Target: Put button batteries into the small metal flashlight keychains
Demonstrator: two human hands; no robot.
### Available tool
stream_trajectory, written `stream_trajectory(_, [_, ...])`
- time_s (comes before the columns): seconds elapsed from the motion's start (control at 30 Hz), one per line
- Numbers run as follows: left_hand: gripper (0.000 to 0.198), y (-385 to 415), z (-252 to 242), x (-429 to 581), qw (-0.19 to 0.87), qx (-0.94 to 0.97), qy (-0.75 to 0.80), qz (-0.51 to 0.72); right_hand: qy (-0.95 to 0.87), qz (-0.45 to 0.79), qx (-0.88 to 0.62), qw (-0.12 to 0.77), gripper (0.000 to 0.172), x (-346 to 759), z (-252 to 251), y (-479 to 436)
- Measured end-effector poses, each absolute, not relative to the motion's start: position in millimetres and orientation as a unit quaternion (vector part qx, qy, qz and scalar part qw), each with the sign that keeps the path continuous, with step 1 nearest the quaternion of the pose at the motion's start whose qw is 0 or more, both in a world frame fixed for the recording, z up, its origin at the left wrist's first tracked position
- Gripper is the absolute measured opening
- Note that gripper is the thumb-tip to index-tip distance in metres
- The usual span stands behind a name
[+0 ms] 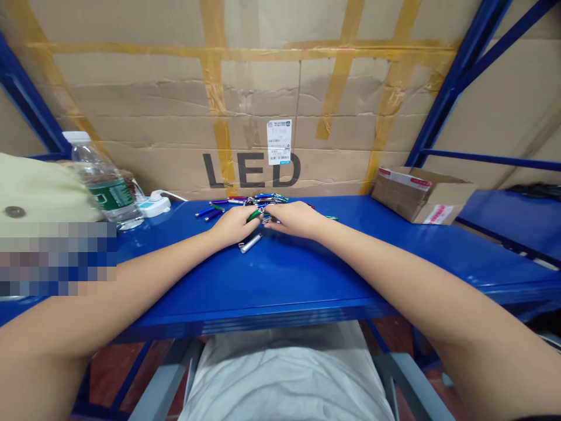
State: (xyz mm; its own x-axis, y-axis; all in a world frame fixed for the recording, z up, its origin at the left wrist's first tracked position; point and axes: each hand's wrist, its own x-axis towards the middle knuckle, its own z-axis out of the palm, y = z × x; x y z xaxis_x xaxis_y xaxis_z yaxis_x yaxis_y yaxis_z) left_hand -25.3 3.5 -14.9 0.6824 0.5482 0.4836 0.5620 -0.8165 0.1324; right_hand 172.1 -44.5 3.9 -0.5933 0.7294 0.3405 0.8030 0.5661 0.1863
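Observation:
My left hand (234, 225) is closed on a small green metallic cylinder (255, 215) with a silver end. Close against it on the right, my right hand (291, 218) has its fingers bent at a small silver piece; what they grip is too small to make out. Just in front of my hands a silver cylinder (251, 243) lies on the blue table. Behind and beside them is a loose pile of shiny blue, green, red and purple cylinders (263, 198). Two blue ones (214, 214) lie left of my left hand.
On the left stand a water bottle (111, 193) and a white power adapter (154, 204) with a cable, beside a pale cloth item (44, 187). An open cardboard box (416, 193) sits at the right. A big taped carton (175, 117) rises behind the table (280, 280).

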Motion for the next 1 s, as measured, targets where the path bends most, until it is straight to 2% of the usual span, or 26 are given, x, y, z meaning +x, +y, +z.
stream_trajectory(0.13, [0.024,2.1,-14.1,-24.5,0.003,-0.923,-0.294,-0.249,-0.856,-0.237,-0.459,0.037,0.039,169.7,2.1,-44.9])
stream_trajectory(0.33, [0.03,2.1,-13.8,-22.4,0.014,-0.92,-0.305,-0.246,-0.849,-0.239,-0.472,0.011,0.033,162.6,1.4,-41.6])
stream_trajectory(0.47, [0.032,4.0,-14.4,-23.6,0.032,-0.918,-0.32,-0.233,-0.831,-0.21,-0.514,0.028,0.029,163.0,2.6,-40.2])
stream_trajectory(0.67, [0.018,4.1,-13.9,-26.6,0.051,-0.914,-0.359,-0.182,-0.808,-0.147,-0.564,0.091,0.032,174.1,10.7,-42.2])
stream_trajectory(0.83, [0.031,2.2,-12.8,-26.7,0.076,-0.935,-0.303,-0.166,-0.826,-0.16,-0.532,0.094,0.03,171.2,7.5,-42.6])
stream_trajectory(1.0, [0.036,3.5,-14.0,-27.8,0.07,-0.942,-0.281,-0.171,-0.832,-0.176,-0.52,0.079,0.033,167.3,2.6,-42.6])
